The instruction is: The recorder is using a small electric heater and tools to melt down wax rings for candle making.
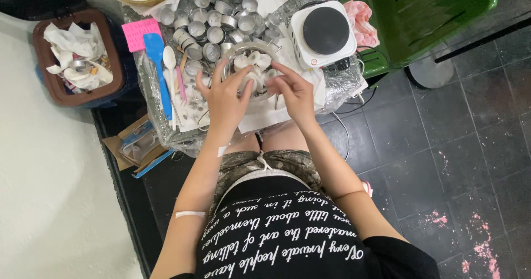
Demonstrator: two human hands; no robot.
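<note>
A round metal pot [243,51] sits on the small table in front of me, filled with white wax-like chunks [255,63]. My left hand [224,96] rests over the pot's left side, fingers spread and reaching into the white pieces. At the pot's right rim is my right hand [293,91], its fingertips curled down onto the chunks. Whether either hand grips a piece is hidden by the fingers.
Several small metal cups [207,27] crowd the table behind the pot. A white hotplate with a black top [325,31] stands at right. A blue spatula [157,63], white spoon [169,60] and pink note [141,33] lie left. A brown bin [77,58] and green chair [420,19] flank the table.
</note>
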